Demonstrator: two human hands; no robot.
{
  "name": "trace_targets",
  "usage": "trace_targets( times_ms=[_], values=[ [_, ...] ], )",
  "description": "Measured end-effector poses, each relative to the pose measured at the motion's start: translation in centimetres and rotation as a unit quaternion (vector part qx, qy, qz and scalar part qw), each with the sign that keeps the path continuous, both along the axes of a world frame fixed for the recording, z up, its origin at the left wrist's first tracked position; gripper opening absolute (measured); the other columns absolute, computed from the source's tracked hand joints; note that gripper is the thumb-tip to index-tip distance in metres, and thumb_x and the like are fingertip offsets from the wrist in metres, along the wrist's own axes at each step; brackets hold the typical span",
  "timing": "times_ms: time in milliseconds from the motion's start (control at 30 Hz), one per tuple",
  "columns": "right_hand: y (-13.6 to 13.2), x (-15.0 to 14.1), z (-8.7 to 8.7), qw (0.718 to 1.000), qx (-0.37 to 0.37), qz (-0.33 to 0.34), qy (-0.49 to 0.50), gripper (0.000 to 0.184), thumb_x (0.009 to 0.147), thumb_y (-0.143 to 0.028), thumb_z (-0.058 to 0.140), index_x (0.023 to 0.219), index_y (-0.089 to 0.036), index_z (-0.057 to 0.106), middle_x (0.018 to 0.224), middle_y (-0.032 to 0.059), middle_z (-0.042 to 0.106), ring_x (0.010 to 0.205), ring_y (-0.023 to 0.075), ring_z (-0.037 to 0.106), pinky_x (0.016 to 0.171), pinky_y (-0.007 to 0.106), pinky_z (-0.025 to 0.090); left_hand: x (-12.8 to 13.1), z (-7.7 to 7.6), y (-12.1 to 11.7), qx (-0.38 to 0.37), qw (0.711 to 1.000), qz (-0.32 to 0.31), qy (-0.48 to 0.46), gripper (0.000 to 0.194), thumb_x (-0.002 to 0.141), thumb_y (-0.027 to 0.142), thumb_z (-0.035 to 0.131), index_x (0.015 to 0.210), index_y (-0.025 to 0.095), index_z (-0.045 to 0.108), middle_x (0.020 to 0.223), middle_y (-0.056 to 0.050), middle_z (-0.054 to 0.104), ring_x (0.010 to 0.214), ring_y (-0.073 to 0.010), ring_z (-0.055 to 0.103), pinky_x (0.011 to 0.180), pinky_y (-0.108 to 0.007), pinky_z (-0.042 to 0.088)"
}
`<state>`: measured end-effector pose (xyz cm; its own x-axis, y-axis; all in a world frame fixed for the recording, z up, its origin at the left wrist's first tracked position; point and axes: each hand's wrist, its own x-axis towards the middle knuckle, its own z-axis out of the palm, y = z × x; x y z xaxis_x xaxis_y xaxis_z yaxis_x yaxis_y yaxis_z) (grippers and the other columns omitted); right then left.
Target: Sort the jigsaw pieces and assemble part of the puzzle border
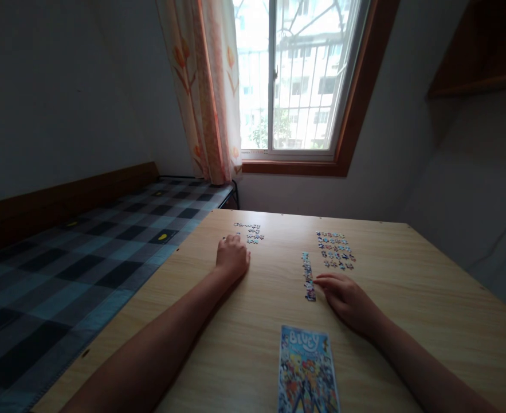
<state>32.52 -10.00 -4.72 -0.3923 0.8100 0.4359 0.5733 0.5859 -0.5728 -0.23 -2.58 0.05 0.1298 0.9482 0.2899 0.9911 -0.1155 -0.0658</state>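
The half-open, empty right hand could knock the puzzle strip crooked by sliding sideways; I cannot tell what the curled left hand holds.

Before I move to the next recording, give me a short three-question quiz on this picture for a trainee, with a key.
1. Which hand is nearer the strip of puzzle pieces?
2. True or false: as seen here, the curtain hangs at the left side of the window.
3. What is the large word on the picture sheet? A) PUZZLE B) BLUEY C) TULIP

Key
1. The right hand; the left hand is by other pieces, farther left.
2. True.
3. B.
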Motion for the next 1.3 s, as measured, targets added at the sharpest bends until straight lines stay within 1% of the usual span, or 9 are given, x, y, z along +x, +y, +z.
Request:
trace_targets(
  times_ms=[167, 233, 300, 400, 567, 700, 833, 1033, 1300],
  values=[
    [0.3, -0.1, -0.3, 0.997, 0.049, -0.049, -0.026, 0.034, 0.089, -0.018, 0.048, 0.110, -0.021, 0.073, 0.118, 0.0108, 0.068, 0.116, 0.0283, 0.058, 0.104, 0.049, 0.045, 2.5, -0.4, -1.3, -0.009, 0.979, -0.203, -0.017, 0.025, 0.093, 0.025, 0.051, 0.090, 0.016, 0.074, 0.108, -0.014, 0.066, 0.108, -0.0282, 0.053, 0.097, -0.042, 0.044],
    [0.4, -0.2, -0.3, 0.989, 0.089, -0.107, -0.052, 0.033, 0.087, -0.018, 0.049, 0.110, -0.021, 0.073, 0.119, 0.0108, 0.067, 0.124, 0.0315, 0.052, 0.111, 0.057, 0.036, 3.4, -0.6, -1.7, -0.005, 0.965, -0.260, -0.018, 0.027, 0.096, 0.023, 0.048, 0.090, 0.017, 0.073, 0.109, -0.012, 0.067, 0.106, -0.0259, 0.054, 0.095, -0.040, 0.046],
    [0.3, -0.3, -0.4, 0.977, 0.120, -0.154, -0.082, 0.033, 0.087, -0.018, 0.050, 0.110, -0.021, 0.073, 0.123, 0.0105, 0.065, 0.132, 0.0338, 0.044, 0.115, 0.061, 0.025, 4.0, -0.8, -1.9, 0.005, 0.960, -0.280, -0.024, 0.028, 0.097, 0.023, 0.047, 0.091, 0.018, 0.074, 0.112, -0.011, 0.067, 0.107, -0.0255, 0.054, 0.094, -0.040, 0.047],
    [0.1, -0.8, -0.3, 0.966, 0.147, -0.168, -0.129, 0.033, 0.088, -0.017, 0.050, 0.113, -0.021, 0.072, 0.133, 0.0099, 0.060, 0.140, 0.0340, 0.034, 0.118, 0.061, 0.018, 4.4, -0.9, -1.8, 0.016, 0.959, -0.283, -0.032, 0.026, 0.096, 0.024, 0.049, 0.090, 0.018, 0.074, 0.112, -0.011, 0.067, 0.109, -0.0264, 0.053, 0.095, -0.041, 0.048],
    [0.7, -1.8, -0.2, 0.956, 0.153, -0.173, -0.182, 0.036, 0.088, -0.016, 0.051, 0.119, -0.021, 0.069, 0.141, 0.0108, 0.053, 0.146, 0.0330, 0.025, 0.120, 0.059, 0.015, 6.0, -1.2, -1.0, 0.010, 0.962, -0.266, -0.056, 0.026, 0.095, 0.025, 0.050, 0.088, 0.019, 0.074, 0.104, -0.010, 0.069, 0.105, -0.0255, 0.055, 0.092, -0.039, 0.049],
    [2.6, -2.8, 0.2, 0.950, 0.137, -0.203, -0.196, 0.040, 0.088, -0.013, 0.050, 0.122, -0.021, 0.068, 0.143, 0.0103, 0.052, 0.146, 0.0315, 0.025, 0.120, 0.056, 0.014, 8.5, -1.6, 0.2, -0.002, 0.971, -0.213, -0.108, 0.022, 0.092, 0.023, 0.052, 0.090, 0.018, 0.073, 0.101, -0.010, 0.069, 0.101, -0.0250, 0.057, 0.092, -0.038, 0.049],
    [4.9, -3.8, 0.6, 0.947, 0.119, -0.225, -0.198, 0.042, 0.088, -0.011, 0.049, 0.124, -0.019, 0.067, 0.144, 0.0113, 0.051, 0.145, 0.0309, 0.026, 0.121, 0.055, 0.011, 10.1, -1.9, 1.7, -0.011, 0.971, -0.185, -0.149, 0.023, 0.087, 0.018, 0.056, 0.105, 0.019, 0.070, 0.105, -0.008, 0.070, 0.102, -0.0244, 0.060, 0.093, -0.038, 0.047],
    [6.5, -4.3, 0.7, 0.947, 0.115, -0.233, -0.189, 0.045, 0.083, -0.007, 0.050, 0.121, -0.022, 0.070, 0.144, 0.0089, 0.051, 0.146, 0.0303, 0.023, 0.121, 0.056, 0.008, 10.1, -2.2, 2.7, -0.026, 0.968, -0.175, -0.178, 0.034, 0.083, 0.017, 0.057, 0.115, 0.021, 0.069, 0.108, -0.006, 0.071, 0.102, -0.0233, 0.060, 0.098, -0.037, 0.046],
    [6.6, -3.8, 0.3, 0.958, 0.102, -0.210, -0.165, 0.045, 0.078, -0.008, 0.053, 0.113, -0.027, 0.074, 0.146, 0.0062, 0.050, 0.147, 0.0317, 0.021, 0.119, 0.061, 0.004, 9.9, -2.2, 2.9, -0.031, 0.967, -0.187, -0.171, 0.022, 0.088, 0.025, 0.059, 0.100, 0.024, 0.077, 0.107, -0.007, 0.070, 0.103, -0.0256, 0.058, 0.097, -0.040, 0.046]
  ],
)
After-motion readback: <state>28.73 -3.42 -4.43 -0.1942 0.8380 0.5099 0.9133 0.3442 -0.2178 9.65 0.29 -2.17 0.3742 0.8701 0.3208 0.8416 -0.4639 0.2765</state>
